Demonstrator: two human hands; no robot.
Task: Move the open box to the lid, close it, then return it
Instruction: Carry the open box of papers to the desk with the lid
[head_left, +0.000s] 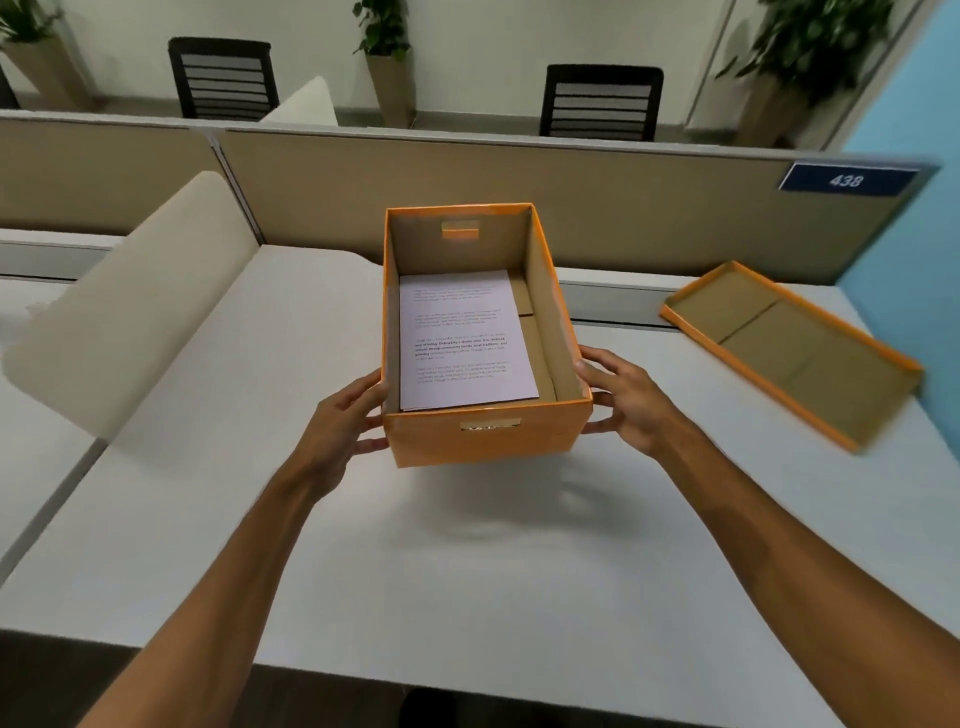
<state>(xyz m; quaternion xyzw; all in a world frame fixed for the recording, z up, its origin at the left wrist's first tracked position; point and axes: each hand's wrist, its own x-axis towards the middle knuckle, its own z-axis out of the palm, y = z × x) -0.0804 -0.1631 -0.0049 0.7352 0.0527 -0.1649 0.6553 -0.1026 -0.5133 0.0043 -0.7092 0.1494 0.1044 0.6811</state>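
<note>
An open orange cardboard box (483, 441) is in the middle of the view, lifted a little above the white desk with a shadow under it. A printed sheet of paper (462, 343) lies flat on its floor. My left hand (345, 423) presses against the box's left side near the front corner. On the right side, my right hand (626, 397) grips the front corner. The orange lid (789, 348) lies upside down on the desk at the right, apart from the box.
The white desk (467, 571) runs to a tan partition (623, 208) behind the box, with a blue "438" sign (847, 180). A cream divider (140, 312) angles in at the left. Chairs and potted plants stand beyond the partition.
</note>
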